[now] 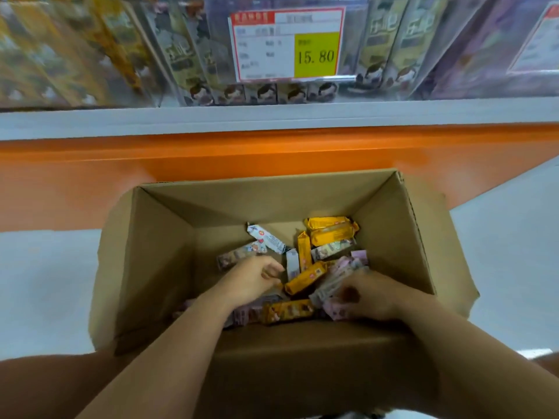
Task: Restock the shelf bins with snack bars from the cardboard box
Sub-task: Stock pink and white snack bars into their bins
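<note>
My right hand (367,294) clenched a few pale bars (329,287), gathered, I judged, so several go up in one trip. My left hand (252,279) lay with fingers curled over the heap; I could not tell whether it gripped anything. Both were deep in the box (163,237), where loose bars (305,276) in mixed wrappers lay on the bottom. The box stood on pale floor (39,267) against the orange shelf base (90,164). Clear-fronted bins (187,55) above, price tag (287,43) attached, held upright packs.
</note>
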The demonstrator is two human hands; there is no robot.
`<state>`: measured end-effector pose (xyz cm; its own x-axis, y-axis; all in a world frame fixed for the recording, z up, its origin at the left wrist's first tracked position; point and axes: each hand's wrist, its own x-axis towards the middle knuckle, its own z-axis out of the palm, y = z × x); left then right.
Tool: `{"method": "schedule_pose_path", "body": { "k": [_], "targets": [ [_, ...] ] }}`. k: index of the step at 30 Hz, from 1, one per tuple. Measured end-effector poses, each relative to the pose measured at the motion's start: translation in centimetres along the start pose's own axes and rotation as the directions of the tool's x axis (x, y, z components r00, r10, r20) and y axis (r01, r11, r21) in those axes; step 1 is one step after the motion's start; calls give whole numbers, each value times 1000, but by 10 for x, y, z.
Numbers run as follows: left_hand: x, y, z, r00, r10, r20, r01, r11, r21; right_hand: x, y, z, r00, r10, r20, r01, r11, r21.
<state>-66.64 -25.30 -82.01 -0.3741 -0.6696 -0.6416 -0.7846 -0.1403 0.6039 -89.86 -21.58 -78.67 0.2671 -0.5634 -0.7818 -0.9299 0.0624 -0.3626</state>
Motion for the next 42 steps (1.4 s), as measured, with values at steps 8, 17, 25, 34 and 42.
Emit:
{"method": "schedule_pose_path", "body": {
  "k": [8,17,25,34,42],
  "targets": [
    [-3,-14,-16,995,-61,-83,55,996,-75,12,-11,7,987,-20,159,23,1000,-15],
    [-11,-45,-17,957,-253,140,243,967,81,1,-20,-8,986,-94,135,72,985,157],
    [-9,-49,-10,887,-341,312,242,918,316,2,-33,-26,988,-56,-141,132,778,615],
    [-21,-29,-37,990,-123,64,111,979,171,-14,-47,-42,997,-21,-77,80,189,979],
    [-69,65,-104,968,201,-147,-218,969,-112,-69,-64,-84,952,-113,-285,307,304,902]
  ]
}}
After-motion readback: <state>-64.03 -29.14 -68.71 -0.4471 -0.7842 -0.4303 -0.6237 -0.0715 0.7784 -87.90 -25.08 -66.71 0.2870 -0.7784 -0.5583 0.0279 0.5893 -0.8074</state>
